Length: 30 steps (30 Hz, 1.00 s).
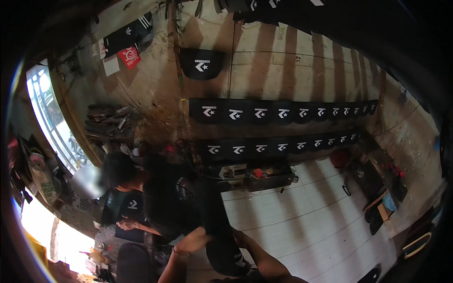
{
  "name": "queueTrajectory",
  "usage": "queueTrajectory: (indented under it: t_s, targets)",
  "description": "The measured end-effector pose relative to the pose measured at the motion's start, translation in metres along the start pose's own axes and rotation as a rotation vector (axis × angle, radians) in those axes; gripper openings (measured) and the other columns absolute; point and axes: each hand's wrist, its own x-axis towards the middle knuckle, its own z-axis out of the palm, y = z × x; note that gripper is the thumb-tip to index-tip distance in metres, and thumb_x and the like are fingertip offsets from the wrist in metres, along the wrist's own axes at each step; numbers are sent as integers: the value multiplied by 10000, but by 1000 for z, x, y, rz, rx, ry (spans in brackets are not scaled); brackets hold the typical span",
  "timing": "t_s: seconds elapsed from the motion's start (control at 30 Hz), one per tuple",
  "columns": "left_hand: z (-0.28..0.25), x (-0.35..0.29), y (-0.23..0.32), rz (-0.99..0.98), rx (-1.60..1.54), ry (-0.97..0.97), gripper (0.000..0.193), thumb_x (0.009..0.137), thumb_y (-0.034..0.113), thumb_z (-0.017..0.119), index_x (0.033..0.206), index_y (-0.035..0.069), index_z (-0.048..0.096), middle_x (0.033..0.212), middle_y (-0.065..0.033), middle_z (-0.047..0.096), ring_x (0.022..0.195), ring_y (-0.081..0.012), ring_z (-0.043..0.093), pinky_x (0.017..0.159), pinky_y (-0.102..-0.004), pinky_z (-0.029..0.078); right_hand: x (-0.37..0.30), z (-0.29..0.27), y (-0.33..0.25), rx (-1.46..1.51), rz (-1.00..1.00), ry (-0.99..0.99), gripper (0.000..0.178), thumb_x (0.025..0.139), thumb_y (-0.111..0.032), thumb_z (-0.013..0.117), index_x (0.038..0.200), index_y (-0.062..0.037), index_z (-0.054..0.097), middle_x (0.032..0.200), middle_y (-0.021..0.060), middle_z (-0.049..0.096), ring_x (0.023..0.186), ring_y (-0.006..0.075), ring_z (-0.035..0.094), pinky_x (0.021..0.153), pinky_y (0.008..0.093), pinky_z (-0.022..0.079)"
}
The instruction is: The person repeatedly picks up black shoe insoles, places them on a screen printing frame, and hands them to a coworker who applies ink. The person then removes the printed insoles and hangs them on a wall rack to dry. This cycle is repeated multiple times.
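Observation:
In front of me hangs a long black rounded panel (225,257), its lower end curved and marked with a white print. My left hand (192,240), with a bracelet at the wrist, is closed at the panel's left edge. On the opposite edge, my right hand (239,238) grips the panel, its fingers partly hidden behind the black material. Close by on the left, a person in a black cap and black shirt (177,203) leans over a bench, one hand (130,223) on another black panel (127,205) with a white print.
Rows of black printed panels (283,112) hang along the far wall. Below them stands a dark low cabinet (269,180) with small items on it. White floor tiles (302,217) stretch to the right, toward a dark bench (370,177). A black rounded piece (133,262) lies at lower left.

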Motion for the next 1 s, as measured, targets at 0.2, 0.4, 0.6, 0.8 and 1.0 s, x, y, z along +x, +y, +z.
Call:
queueTrajectory:
  t_s: [0.2, 0.4, 0.6, 0.8, 1.0]
  targets:
    - [-50, 57, 61, -329, -465, 74, 320, 899, 139, 585, 1168, -33, 596, 949, -132, 645, 912, -223, 599, 894, -299, 457, -57, -90, -98, 364, -260, 50, 345, 961, -257, 545, 1188, 3, 564, 1078, 121, 666, 946, 208, 652, 838, 349, 531]
    - [-73, 127, 15, -154, -460, 149, 278, 888, 212, 655, 993, -36, 585, 776, -75, 572, 732, -119, 549, 639, -311, 453, -96, -104, -212, 103, -505, 161, 316, 869, -5, 631, 1175, 30, 561, 1000, 144, 690, 891, 208, 676, 774, 334, 549]
    - [-22, 228, -49, -99, -972, 638, 333, 812, 197, 759, 994, -9, 569, 811, -3, 529, 719, -86, 490, 608, -256, 433, -60, -99, -282, -231, -592, 383, 750, 777, 128, 657, 1412, -20, 286, 939, 112, 693, 825, 155, 672, 743, 283, 542]
    - [-43, 311, -93, -20, -854, 764, 324, 813, 183, 750, 1002, -16, 578, 836, -22, 574, 736, -105, 513, 628, -268, 449, 21, -128, -335, -602, -176, 506, 445, 757, -93, 806, 1129, 59, 616, 705, -26, 603, 562, 31, 482, 511, 205, 412]
    - [-58, 348, -138, -70, -1392, 765, 275, 920, 136, 621, 1111, -25, 509, 949, -130, 665, 794, -166, 650, 691, -289, 541, 100, -89, -441, -1087, -354, 539, 189, 815, -199, 769, 741, -50, 678, 652, -86, 564, 580, 28, 433, 502, 255, 364]
